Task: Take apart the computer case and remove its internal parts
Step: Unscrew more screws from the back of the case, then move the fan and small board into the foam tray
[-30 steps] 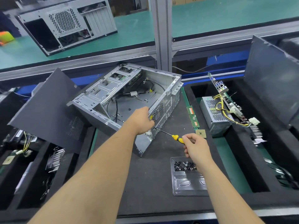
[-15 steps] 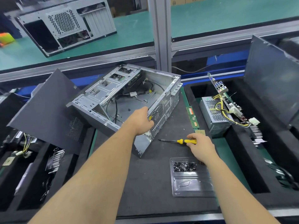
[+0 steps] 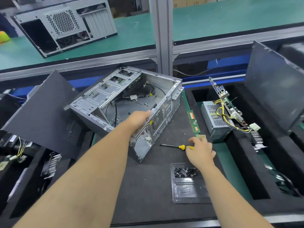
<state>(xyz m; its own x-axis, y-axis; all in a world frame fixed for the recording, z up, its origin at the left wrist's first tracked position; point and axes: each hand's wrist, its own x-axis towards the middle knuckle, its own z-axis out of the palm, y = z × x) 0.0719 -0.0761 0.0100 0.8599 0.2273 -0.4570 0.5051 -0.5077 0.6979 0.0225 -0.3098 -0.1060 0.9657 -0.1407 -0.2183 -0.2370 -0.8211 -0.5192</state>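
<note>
Nearest, a clear tray holds loose screws. Just beyond it the right hand rests on a yellow-handled screwdriver lying on the mat; its grip cannot be told. Farther, the left hand curls over the open computer case rim, steadying it. Best keep that hold firm.

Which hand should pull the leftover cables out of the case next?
Probably left: the left hand already grips the computer case rim beside the cables; the right hand rests on the screwdriver.
</note>
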